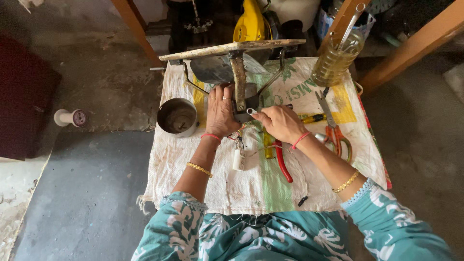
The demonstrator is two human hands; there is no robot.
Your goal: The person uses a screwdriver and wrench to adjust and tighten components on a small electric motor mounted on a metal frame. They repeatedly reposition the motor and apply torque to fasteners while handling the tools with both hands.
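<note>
A metal device [240, 82] with a flat rusty top plate, a central post and thin wire legs stands on a white woven sack [251, 183]. My left hand [221, 112] grips its dark base from the left side. My right hand [279, 123] pinches a small metal wrench [252, 111] against the same base from the right. Thin wires and a small white cylinder [237, 159] hang below the base, between my wrists.
A round metal cup [177, 116] sits left of the device. Red-handled pliers [283, 162], orange-handled scissors [334, 128] and a yellow-handled screwdriver [311, 117] lie on the sack. A bottle of yellowish oil [337, 59] stands at back right. A thread spool [70, 117] lies on the floor.
</note>
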